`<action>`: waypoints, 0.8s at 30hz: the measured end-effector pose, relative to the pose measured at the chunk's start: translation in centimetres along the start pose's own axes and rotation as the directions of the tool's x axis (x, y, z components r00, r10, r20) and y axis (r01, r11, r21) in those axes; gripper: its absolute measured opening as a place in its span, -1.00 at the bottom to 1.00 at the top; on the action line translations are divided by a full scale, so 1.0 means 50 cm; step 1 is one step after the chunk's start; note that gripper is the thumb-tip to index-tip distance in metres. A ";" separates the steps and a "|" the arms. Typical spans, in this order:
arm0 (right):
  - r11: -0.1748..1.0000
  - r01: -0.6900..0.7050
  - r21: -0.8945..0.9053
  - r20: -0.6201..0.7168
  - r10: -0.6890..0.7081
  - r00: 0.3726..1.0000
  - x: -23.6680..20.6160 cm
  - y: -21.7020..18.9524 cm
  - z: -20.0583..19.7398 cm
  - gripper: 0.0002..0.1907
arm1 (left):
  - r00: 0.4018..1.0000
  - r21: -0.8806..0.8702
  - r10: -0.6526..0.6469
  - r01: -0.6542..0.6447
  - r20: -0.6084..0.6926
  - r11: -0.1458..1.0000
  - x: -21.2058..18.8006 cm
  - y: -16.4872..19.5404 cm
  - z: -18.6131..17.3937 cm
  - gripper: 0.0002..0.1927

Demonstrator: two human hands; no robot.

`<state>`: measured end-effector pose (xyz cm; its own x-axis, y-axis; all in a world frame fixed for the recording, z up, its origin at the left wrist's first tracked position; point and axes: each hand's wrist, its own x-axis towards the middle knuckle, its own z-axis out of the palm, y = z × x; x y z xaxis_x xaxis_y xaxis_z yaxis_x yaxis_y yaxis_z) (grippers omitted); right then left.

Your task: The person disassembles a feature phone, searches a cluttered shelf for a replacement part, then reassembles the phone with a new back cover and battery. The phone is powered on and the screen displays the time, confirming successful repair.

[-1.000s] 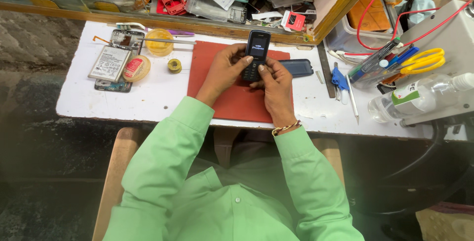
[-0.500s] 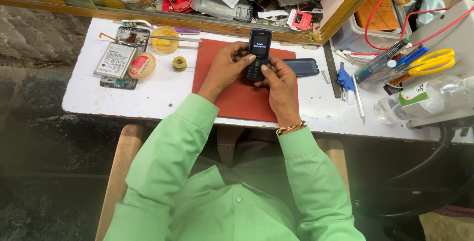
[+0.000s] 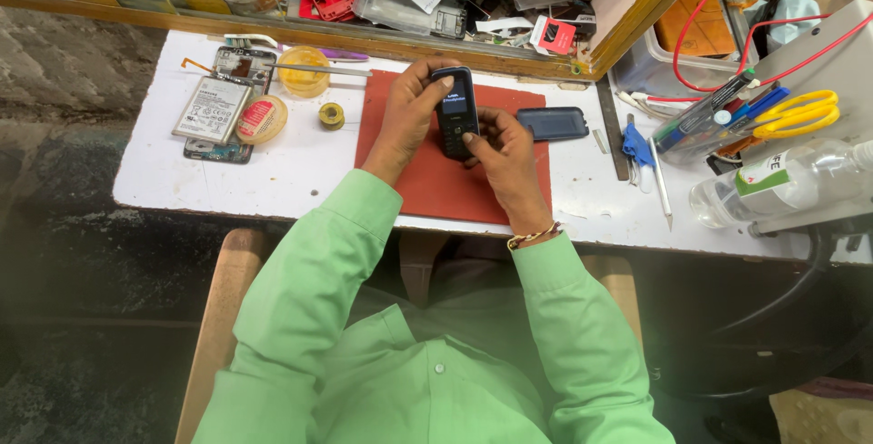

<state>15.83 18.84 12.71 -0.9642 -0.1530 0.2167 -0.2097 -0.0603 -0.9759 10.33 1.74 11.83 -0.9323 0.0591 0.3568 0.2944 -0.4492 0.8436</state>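
Holding: small dark keypad phone (image 3: 456, 109), lit screen up, raised just above the red mat (image 3: 427, 180); grasped from both sides
Left hand (image 3: 407, 116): wrapped round the phone's left edge; thumb laid across its top near the screen; grasping the phone
Right hand (image 3: 506, 155): clasping the phone's lower right part; thumb on the keypad; beaded bracelet (image 3: 533, 236) at the wrist
Phone's place: over the far middle of the mat; centre of the white desk (image 3: 300, 171)
Right of the phone: dark back cover (image 3: 553, 123) lying flat, partly on the mat's far right corner; just beside the right hand, not touching
Left on the desk: flat battery (image 3: 213, 109) resting on an opened phone body; round yellow tin (image 3: 304, 71); small solder spool (image 3: 331, 116)
Far right: yellow-handled scissors (image 3: 798, 113); clear plastic bottle (image 3: 782, 182) lying on its side
Far edge: glass-fronted case with cluttered parts
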 end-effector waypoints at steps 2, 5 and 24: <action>1.000 -0.008 -0.002 0.004 0.008 1.000 -0.001 -0.005 0.001 -0.67 | 0.999 -0.041 -0.035 0.035 0.004 0.999 0.001 0.004 0.001 -0.79; 1.000 -0.009 -0.006 0.005 0.009 1.000 -0.005 -0.012 0.001 -0.68 | 0.995 -0.049 -0.102 0.102 0.001 0.994 -0.003 0.008 0.003 -0.77; 1.000 0.000 0.010 0.022 0.000 1.000 -0.011 -0.016 -0.008 -0.69 | 0.991 -0.131 -0.127 0.131 0.044 0.983 -0.009 0.028 0.023 -0.70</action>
<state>16.46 19.37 13.37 -0.9603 -0.1748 0.2174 -0.2081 -0.0699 -0.9756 11.38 2.12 13.31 -0.9520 0.1544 0.2642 0.1392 -0.5504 0.8232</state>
